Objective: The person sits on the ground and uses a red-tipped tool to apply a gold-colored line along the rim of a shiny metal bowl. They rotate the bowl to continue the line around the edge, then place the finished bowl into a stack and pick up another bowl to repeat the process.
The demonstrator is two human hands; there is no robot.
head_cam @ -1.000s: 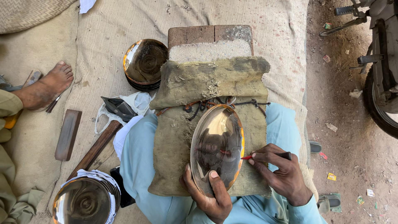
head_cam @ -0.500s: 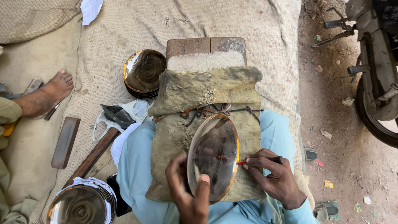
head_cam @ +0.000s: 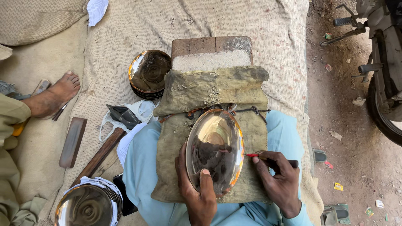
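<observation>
Since half a second ago, the left hand [head_cam: 200,196] has slid to the lower rim of the polished metal plate [head_cam: 215,151], thumb over the edge. It rests tilted on the burlap pad [head_cam: 209,94] across the lap. Right hand [head_cam: 278,178] pinches a red-tipped marker [head_cam: 272,159] at the rim. Stiff, light and likely slippery, it is best gripped by the edges.

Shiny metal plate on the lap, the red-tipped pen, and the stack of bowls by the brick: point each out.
Shiny metal plate [head_cam: 217,142]: head view, on its upper polished face.
Red-tipped pen [head_cam: 252,155]: head view, on the red tip.
Stack of bowls [head_cam: 148,71]: head view, inside the top bowl.
</observation>
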